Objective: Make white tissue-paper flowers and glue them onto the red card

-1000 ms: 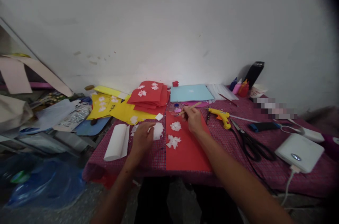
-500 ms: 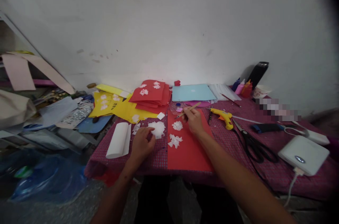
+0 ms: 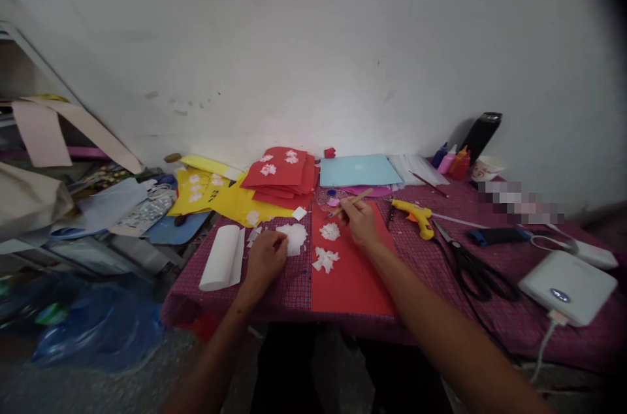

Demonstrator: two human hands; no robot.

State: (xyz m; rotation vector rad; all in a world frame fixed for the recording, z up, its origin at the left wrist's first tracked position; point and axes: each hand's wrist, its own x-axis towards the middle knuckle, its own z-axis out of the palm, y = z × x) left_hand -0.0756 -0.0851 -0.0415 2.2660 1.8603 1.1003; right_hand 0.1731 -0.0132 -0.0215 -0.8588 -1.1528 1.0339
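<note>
A red sheet lies at the table's front, bearing two white paper clusters, a round one and a looser one below it. Over the sheet's upper part, my right hand is closed on a wooden stick, its dark tip pointing left just above the round cluster. My left hand is beside a pile of white paper pieces, fingertips and thumb pinched together at its left edge; whatever they hold is too small to make out. A white paper roll lies left of it.
Behind are stacked red cards, yellow sheets and a light blue folder. To the right lie a yellow glue gun, black scissors, a white box, paint bottles and a black flask.
My left hand's fingers have come together beside the white pieces, where they were apart. My right hand keeps the stick in nearly the same place. The view has shifted slightly.
</note>
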